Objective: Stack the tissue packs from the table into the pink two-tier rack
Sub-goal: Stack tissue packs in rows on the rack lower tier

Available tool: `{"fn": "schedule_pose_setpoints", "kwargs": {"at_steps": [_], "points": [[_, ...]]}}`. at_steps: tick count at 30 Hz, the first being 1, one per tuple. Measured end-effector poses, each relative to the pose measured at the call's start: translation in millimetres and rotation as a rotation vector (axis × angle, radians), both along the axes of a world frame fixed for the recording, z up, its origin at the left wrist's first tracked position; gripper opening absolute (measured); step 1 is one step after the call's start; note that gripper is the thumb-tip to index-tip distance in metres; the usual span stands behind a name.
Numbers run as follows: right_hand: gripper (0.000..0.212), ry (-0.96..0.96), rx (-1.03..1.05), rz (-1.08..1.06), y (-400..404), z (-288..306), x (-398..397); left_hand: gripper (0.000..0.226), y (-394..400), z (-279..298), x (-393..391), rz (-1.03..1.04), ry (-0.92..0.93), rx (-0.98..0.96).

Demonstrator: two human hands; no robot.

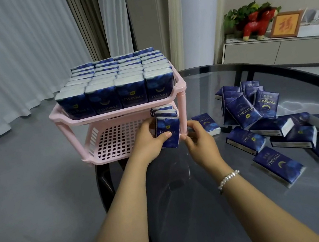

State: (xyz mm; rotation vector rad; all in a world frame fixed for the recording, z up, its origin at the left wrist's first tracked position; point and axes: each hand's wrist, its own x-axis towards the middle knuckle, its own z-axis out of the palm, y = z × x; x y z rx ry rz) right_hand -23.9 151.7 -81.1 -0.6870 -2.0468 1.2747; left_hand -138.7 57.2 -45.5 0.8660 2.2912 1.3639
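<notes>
Pink plastic two-tier rack with perforated lattice trays, standing at the near-left edge of a round dark glass-topped counter. Upper tier of the rack: filled with upright dark blue tissue packs in four columns running front to back, the front row showing the printed word TWINKLE. Lower tier of the rack: mostly bare lattice, with a short row of upright packs at its right end, against the right front post. Foremost item of that row: one dark blue tissue pack, upright, at the front right corner of the lower tier. Left hand: grip closed around this pack, thumb across its front face, fingers behind its left edge. Right hand: just right of the rack's front post, fingers curled, fingertips at the post base and beside the pack's right edge; whether it grips the pack or anything else cannot be told. A silver beaded bracelet sits on the right wrist. To the right of the rack, on the counter: a loose heap of identical blue packs, some flat, some tilted against one another, one single pack lying flat nearest the rack. Behind the rack: pale grey pleated curtains. Far right of the rack, on a low white cabinet: a red animal figurine, green foliage, a wooden picture frame.
</notes>
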Motion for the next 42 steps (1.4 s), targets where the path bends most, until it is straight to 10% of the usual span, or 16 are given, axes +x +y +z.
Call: {"fn": "schedule_pose_setpoints", "kwargs": {"at_steps": [20, 25, 42], "points": [[0.028, -0.011, 0.042, -0.003, 1.4, -3.3, 0.7, 0.057, 9.7, -3.8, 8.3, 0.116, 0.037, 0.009], [0.028, -0.005, 0.048, -0.005, 1.3, -3.4, 1.3, 0.094, -0.2, 1.3, 15.2, 0.026, 0.211, -0.052], [0.034, -0.016, 0.046, 0.047, -2.0, -4.4, -2.4, 0.063, 12.5, 2.4, 27.1, -0.009, 0.162, -0.135]]}}
